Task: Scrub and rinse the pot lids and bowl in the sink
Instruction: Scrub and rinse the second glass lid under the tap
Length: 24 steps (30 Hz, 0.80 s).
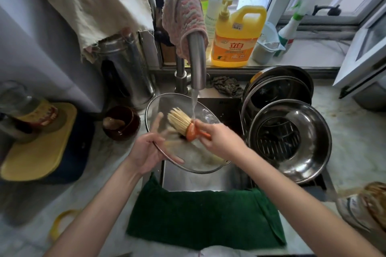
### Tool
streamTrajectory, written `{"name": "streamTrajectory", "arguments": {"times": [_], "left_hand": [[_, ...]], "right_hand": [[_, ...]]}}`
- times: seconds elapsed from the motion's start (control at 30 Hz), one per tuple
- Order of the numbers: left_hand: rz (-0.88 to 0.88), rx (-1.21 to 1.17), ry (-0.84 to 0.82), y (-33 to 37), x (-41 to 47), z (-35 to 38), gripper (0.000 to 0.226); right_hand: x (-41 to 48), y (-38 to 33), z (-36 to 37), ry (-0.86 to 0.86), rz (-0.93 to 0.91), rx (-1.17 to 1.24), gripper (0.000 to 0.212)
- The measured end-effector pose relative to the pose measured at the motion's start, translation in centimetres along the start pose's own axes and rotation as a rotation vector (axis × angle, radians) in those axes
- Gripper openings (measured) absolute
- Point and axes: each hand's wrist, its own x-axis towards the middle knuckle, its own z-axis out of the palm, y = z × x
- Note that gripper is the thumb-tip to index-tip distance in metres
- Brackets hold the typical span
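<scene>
Lid (196, 158) in L hand (146, 152), under brush (181, 123)

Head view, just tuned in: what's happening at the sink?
A person is washing up. The left hand holds a glass lid tilted over the sink. The right hand grips an orange-handled brush in front of it, under the running faucet. A steel bowl and other lids sit stacked at the right.
</scene>
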Motion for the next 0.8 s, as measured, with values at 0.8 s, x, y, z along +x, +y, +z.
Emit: {"name": "streamTrajectory", "arguments": {"times": [0.8], "left_hand": [[0.144,0.081,0.146,-0.8,-0.4,-1.1,0.064]], "right_hand": [[2.2,3.8,1.8,-0.037,0.157,-0.198,0.056]]}}
